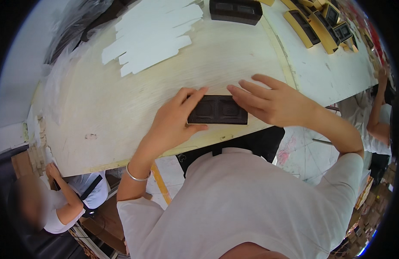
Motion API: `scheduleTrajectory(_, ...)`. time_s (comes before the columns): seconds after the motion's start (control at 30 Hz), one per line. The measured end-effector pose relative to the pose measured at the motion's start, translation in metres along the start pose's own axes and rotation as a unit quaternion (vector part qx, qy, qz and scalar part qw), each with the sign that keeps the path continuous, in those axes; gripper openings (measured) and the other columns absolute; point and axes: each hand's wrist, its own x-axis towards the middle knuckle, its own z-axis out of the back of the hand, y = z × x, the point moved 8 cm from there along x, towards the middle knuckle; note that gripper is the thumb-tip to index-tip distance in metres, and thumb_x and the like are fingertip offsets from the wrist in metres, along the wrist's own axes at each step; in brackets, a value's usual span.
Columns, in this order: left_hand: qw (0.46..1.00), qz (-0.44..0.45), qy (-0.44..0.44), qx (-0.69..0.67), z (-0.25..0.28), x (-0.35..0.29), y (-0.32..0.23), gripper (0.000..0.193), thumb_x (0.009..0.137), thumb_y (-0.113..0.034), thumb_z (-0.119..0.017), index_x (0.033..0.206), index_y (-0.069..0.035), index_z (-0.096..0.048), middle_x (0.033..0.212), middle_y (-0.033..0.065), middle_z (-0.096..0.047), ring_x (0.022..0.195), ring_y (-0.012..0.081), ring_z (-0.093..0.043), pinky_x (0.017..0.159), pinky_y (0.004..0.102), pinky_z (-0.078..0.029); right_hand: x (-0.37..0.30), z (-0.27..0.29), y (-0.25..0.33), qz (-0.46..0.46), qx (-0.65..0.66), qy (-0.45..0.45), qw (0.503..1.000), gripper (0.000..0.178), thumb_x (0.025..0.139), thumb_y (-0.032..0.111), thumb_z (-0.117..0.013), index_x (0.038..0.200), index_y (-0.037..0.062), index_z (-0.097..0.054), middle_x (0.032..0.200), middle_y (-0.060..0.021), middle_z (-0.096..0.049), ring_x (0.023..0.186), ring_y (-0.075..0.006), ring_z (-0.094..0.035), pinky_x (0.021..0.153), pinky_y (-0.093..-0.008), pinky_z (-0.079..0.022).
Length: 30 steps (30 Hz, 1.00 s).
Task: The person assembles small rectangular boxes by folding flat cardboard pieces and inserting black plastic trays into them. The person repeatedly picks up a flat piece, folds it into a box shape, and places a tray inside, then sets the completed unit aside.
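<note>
A black plastic insert tray (217, 109) with two square recesses lies near the table's front edge, right before me. A thin pale edge shows along its near side. My left hand (170, 115) is closed on the tray's left end, thumb along the near side and fingers over the far side. At the opposite end, my right hand (273, 101) has its fingers stretched out and apart. Its fingertips are over or beside the tray's upper right corner; whether they touch it I cannot tell.
White card blanks (154, 36) lie overlapped at the far left of the pale table (234, 56). Beyond the tray stand more black trays (235, 13). Gold boxes with black inserts (311, 28) are heaped far right. Co-workers sit at left (63, 203) and right (378, 114).
</note>
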Motion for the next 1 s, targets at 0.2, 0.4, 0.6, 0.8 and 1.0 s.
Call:
scheduleTrajectory(0.2,0.951,-0.134,-0.11,0.256,-0.021,-0.014,-0.024,0.072,0.078,-0.052,-0.062,0.139,-0.018,-0.045,0.141,0.0121,-0.038,0.131,0.0373,-0.031,0.105,0.0616,-0.022,-0.008,-0.038,0.021,-0.188,0.204,0.03,0.96,0.07,0.083,0.044,-0.058,0.135,-0.0007,-0.043,0.15,-0.0175,-0.029,0.139,-0.0315,-0.027,0.112,-0.0488,-0.024)
scheduleTrajectory(0.4,0.971,-0.15,-0.076,0.169,-0.008,-0.008,-0.03,0.073,0.083,-0.051,-0.061,0.142,-0.015,-0.039,0.15,0.0111,-0.03,0.139,0.0376,-0.022,0.109,0.0626,-0.01,-0.024,-0.022,0.004,-0.19,0.296,-0.075,0.933,0.045,0.081,0.015,-0.066,0.124,0.0042,-0.057,0.136,-0.0189,-0.044,0.123,-0.0318,-0.046,0.104,-0.0451,-0.036)
scheduleTrajectory(0.6,0.893,-0.037,-0.271,0.357,0.088,0.012,0.007,0.056,0.081,-0.027,-0.068,0.131,-0.009,-0.05,0.133,0.0121,-0.051,0.13,0.0322,-0.04,0.111,0.0554,-0.019,-0.139,0.067,-0.158,-0.402,-0.08,-0.157,0.899,0.051,0.086,0.024,-0.067,0.134,0.0138,-0.051,0.144,-0.0116,-0.04,0.132,-0.0321,-0.039,0.104,-0.0438,-0.039)
scheduleTrajectory(0.8,0.843,-0.103,-0.383,0.363,0.12,0.009,0.024,0.017,0.08,-0.003,-0.061,0.096,-0.004,-0.067,0.096,0.0075,-0.069,0.092,0.0283,-0.065,0.09,0.0399,-0.05,-0.074,0.057,-0.134,-0.351,0.051,-0.23,0.906,0.053,0.077,0.011,-0.073,0.128,0.0129,-0.056,0.14,-0.0144,-0.044,0.127,-0.0326,-0.044,0.102,-0.0423,-0.04)
scheduleTrajectory(1.0,0.825,-0.24,-0.334,0.389,0.045,-0.04,-0.073,0.028,0.076,-0.007,-0.065,0.104,-0.004,-0.067,0.099,0.0067,-0.063,0.082,0.0263,-0.059,0.072,0.0371,-0.05,0.002,0.04,0.003,-0.117,0.053,-0.266,0.955,0.034,0.076,0.01,-0.065,0.109,0.006,-0.063,0.116,-0.0154,-0.057,0.104,-0.027,-0.058,0.086,-0.0362,-0.048)
